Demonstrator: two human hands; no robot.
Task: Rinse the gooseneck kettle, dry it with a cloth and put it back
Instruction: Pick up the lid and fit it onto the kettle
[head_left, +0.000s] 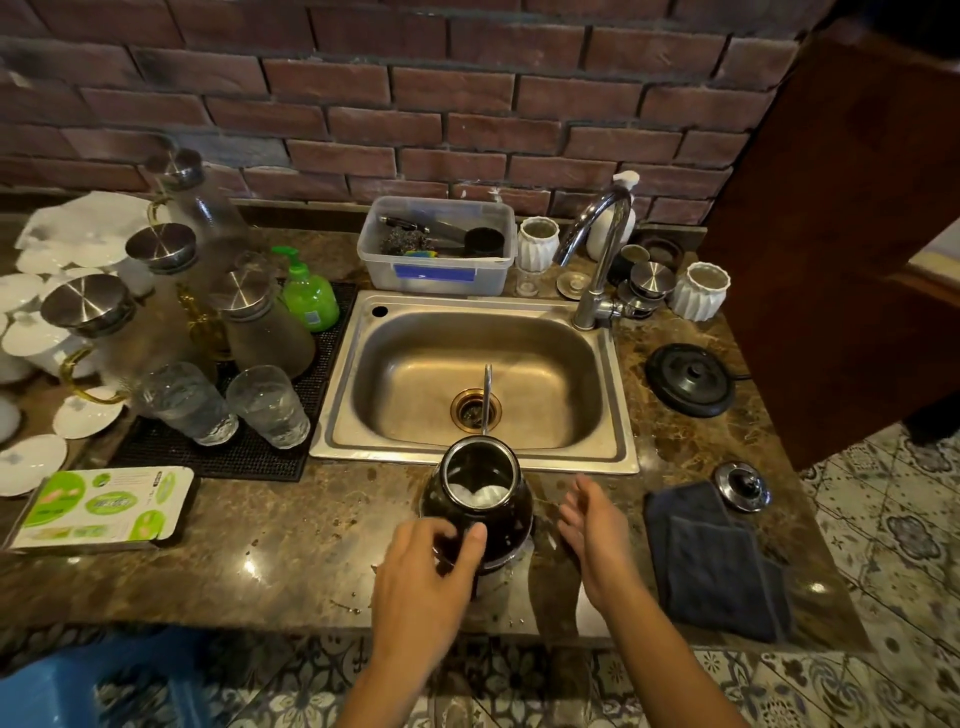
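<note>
A dark gooseneck kettle (478, 493) stands without its lid on the counter just in front of the sink (475, 382). Its thin spout (487, 397) points out over the basin, and something white shows inside its mouth. My left hand (428, 564) is closed on the kettle's handle at the near side. Just right of the kettle my right hand (592, 530) hovers with fingers spread, holding nothing. A folded dark cloth (714, 564) lies on the counter to the right, the kettle's lid (742, 487) beside its far corner. The round black kettle base (690, 379) sits right of the sink.
A chrome faucet (597, 249) rises at the sink's back right, with white ribbed cups (698, 291) near it. A plastic tub (439, 244) of utensils stands behind the sink. Left are glass carafes (265, 322), two tumblers (267, 405), a green soap bottle (309, 293) and white saucers (31, 460).
</note>
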